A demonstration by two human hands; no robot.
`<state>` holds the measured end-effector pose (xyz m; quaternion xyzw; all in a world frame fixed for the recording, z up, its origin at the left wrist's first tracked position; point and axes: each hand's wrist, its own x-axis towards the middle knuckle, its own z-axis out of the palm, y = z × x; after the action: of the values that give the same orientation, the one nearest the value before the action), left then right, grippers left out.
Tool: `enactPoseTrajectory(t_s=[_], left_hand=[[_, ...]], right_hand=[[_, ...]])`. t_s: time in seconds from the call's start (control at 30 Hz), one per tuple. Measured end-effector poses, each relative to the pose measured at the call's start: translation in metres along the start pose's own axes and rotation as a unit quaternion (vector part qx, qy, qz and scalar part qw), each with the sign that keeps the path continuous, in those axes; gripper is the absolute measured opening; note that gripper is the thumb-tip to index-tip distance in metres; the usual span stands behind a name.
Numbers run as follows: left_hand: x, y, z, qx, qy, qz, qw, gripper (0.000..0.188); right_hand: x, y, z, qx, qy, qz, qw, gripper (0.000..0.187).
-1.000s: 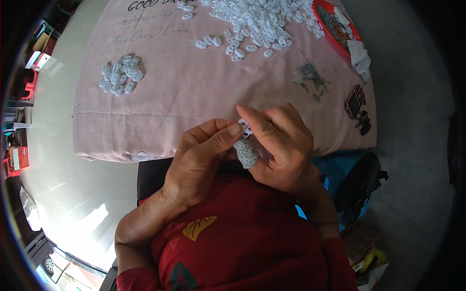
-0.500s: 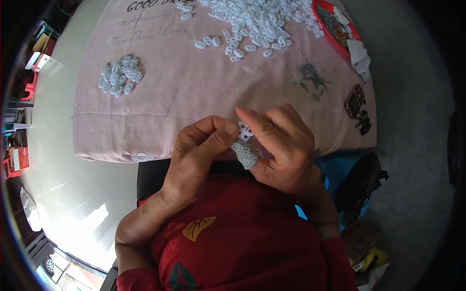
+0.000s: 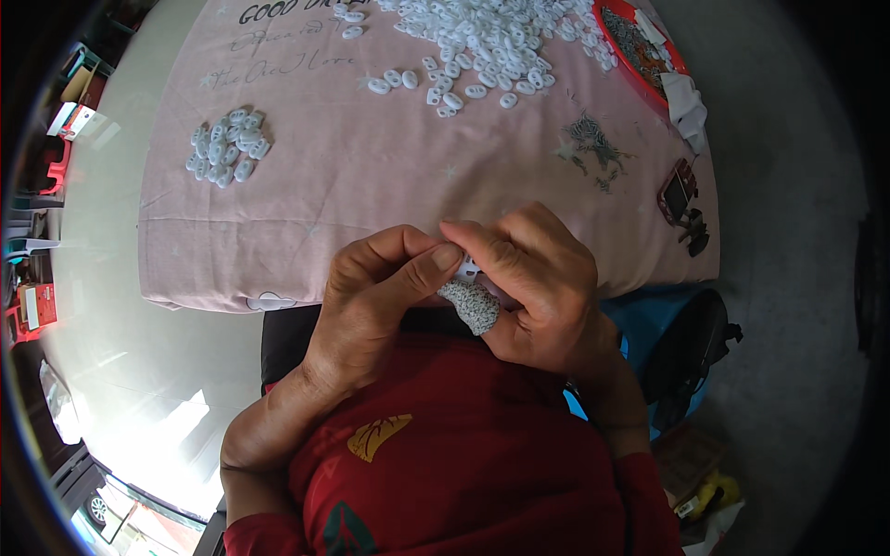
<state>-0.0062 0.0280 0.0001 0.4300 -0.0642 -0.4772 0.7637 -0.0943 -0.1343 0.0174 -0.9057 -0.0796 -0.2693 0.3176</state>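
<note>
Near the table's front edge, my left hand (image 3: 366, 301) and my right hand (image 3: 547, 287) meet over a small white plastic piece with holes (image 3: 468, 270). Thumb and forefinger of the left hand pinch its left side. From the other side, the right hand's curled fingers close around it, with the forefinger reaching over its top. A speckled grey knitted finger cover (image 3: 473, 307) wraps the right thumb, just below the piece. Most of the piece is hidden by fingers, and whether anything smaller is held with it cannot be made out.
On the pink cloth-covered table (image 3: 324, 204) lie a large heap of white plastic pieces (image 3: 501, 46) and a smaller pile (image 3: 227, 146) at left. Small metal parts (image 3: 596, 148) lie loose at right, near a red tray (image 3: 612, 42), a white cloth (image 3: 684, 109) and a phone (image 3: 679, 193).
The right forefinger has come down and left toward the left thumb, covering more of the white piece. The finger cover has shifted slightly lower.
</note>
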Motion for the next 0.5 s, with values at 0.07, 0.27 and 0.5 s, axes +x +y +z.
enactPoseTrajectory(t_s=[0.07,0.27,0.5], left_hand=[[-0.0003,-0.0009,-0.0001,-0.003,-0.001,-0.001,1.000,0.012],[-0.0031,-0.0031,0.0017,-0.004,0.000,0.015,1.000,0.012],[-0.0020,0.0069,0.0073,0.029,0.006,-0.025,0.999,0.013]], right_hand=[[0.0014,-0.0018,-0.0015,0.004,-0.003,0.001,1.000,0.048],[0.0019,-0.0019,-0.0007,0.013,0.003,-0.009,1.000,0.050],[-0.0008,0.0026,-0.0042,0.013,0.007,-0.016,1.000,0.049]])
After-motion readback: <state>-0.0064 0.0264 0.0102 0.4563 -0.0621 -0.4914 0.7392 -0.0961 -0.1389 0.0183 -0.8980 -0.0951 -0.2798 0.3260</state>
